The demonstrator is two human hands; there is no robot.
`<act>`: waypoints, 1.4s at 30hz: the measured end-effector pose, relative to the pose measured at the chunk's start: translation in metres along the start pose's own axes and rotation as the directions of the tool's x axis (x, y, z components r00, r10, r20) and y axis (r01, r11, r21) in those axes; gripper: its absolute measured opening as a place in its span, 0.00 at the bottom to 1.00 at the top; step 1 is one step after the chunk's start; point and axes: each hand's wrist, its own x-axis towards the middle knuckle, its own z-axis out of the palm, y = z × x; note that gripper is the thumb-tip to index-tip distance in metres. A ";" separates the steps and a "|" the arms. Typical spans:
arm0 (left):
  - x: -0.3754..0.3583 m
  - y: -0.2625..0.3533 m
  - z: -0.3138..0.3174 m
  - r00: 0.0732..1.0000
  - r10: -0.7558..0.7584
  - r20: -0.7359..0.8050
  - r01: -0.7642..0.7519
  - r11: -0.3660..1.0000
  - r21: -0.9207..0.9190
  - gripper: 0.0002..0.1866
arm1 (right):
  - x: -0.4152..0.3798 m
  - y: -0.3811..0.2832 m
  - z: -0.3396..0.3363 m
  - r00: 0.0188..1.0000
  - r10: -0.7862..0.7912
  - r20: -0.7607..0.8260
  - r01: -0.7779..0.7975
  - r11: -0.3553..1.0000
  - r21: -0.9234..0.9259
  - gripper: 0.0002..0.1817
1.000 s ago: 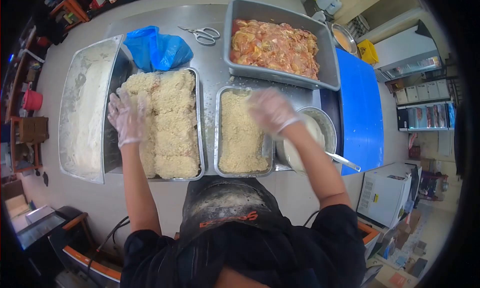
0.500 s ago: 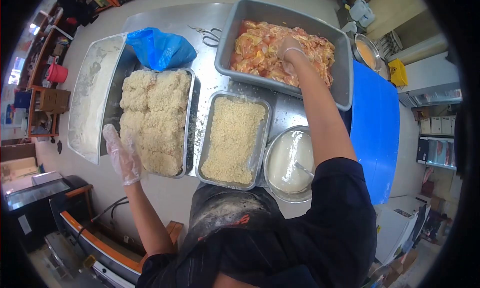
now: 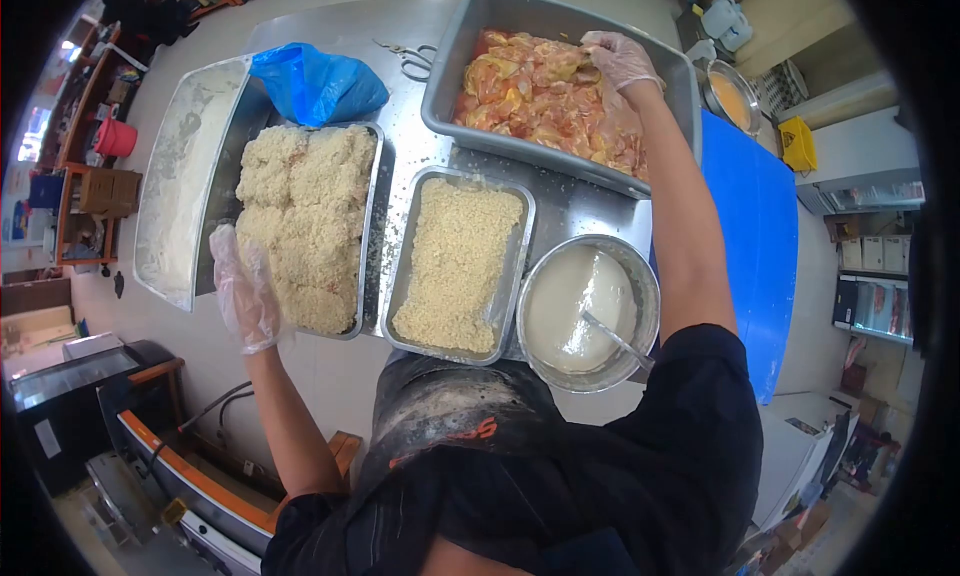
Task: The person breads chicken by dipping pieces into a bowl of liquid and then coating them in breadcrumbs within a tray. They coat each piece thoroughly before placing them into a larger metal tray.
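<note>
My right hand (image 3: 622, 62), in a clear plastic glove, is over the far right part of a grey tub (image 3: 545, 148) full of raw chicken (image 3: 535, 91). Its fingers are bent and pinched at a piece of chicken, mostly hidden under the glove. My left hand (image 3: 246, 288), gloved too, hovers with fingers extended and holds nothing. It is beside the near left edge of a metal tray of crumb-coated pieces (image 3: 305, 201). A smaller tray of pale crumbs (image 3: 462, 261) lies in the middle. Right of it stands a steel bowl of white batter (image 3: 575, 311), a spoon handle leaning on its rim.
At far left is a deep pan with white flour (image 3: 185, 181). A blue plastic bag (image 3: 318, 84) sits behind the coated pieces, with scissors (image 3: 412, 60) near the tub. A blue board (image 3: 745, 246) lies at right, and a bowl of orange liquid (image 3: 732, 98) stands beyond.
My right hand has risen out of the middle of the chicken and moved to the far right of the tub. The left hand stays almost in place. The whole view has shifted slightly.
</note>
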 end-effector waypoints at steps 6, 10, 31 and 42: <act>0.035 0.082 -0.011 0.988 0.131 0.087 -0.108 0.967 -0.230 0.26 | -0.019 -0.015 -0.003 0.991 -0.072 -0.110 0.107 0.932 0.347 0.15; 0.064 0.148 -0.011 0.937 0.291 0.195 -0.193 0.893 -0.406 0.31 | -0.055 -0.079 -0.026 0.972 -0.164 0.169 0.019 0.769 0.639 0.19; 0.059 0.185 0.038 0.572 0.612 0.546 0.705 -0.025 -0.709 0.24 | -0.216 -0.164 0.022 0.858 -0.035 0.513 -0.453 0.419 0.787 0.18; 0.044 0.149 0.025 0.453 0.765 0.457 0.826 -0.168 -0.538 0.27 | -0.259 -0.220 -0.011 0.952 0.088 0.293 -0.266 0.710 0.652 0.14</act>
